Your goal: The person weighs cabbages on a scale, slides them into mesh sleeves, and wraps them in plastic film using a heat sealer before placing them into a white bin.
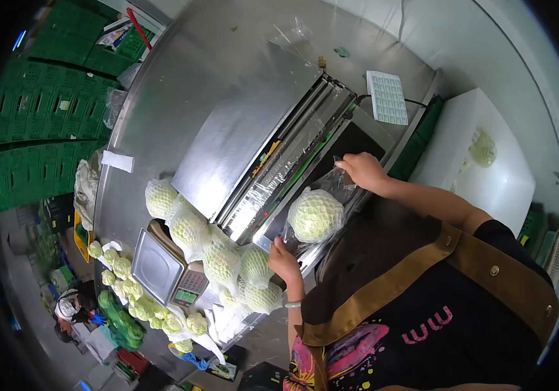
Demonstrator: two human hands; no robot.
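A round pale green cabbage (pixel 316 216) sits at the front of the wrapping machine (pixel 296 166), with clear plastic film (pixel 343 186) around it. My right hand (pixel 364 171) pinches the film beyond one side of the cabbage. On the opposite side my left hand (pixel 284 260) has its fingers closed on the film's other edge. Next to my left hand lie several cabbages in white foam nets (pixel 221 260). A silver sheet-metal cover (pixel 253 117) extends behind the film slot. The underside of the cabbage is hidden.
A weighing scale (pixel 162 264) stands beyond the netted cabbages, near several smaller bare vegetables (pixel 139 303). A label sheet (pixel 387 98) lies at the back right, by a white foam box (pixel 488 156). Green crates (pixel 45 104) are stacked at left. Another person (pixel 74 306) is far off.
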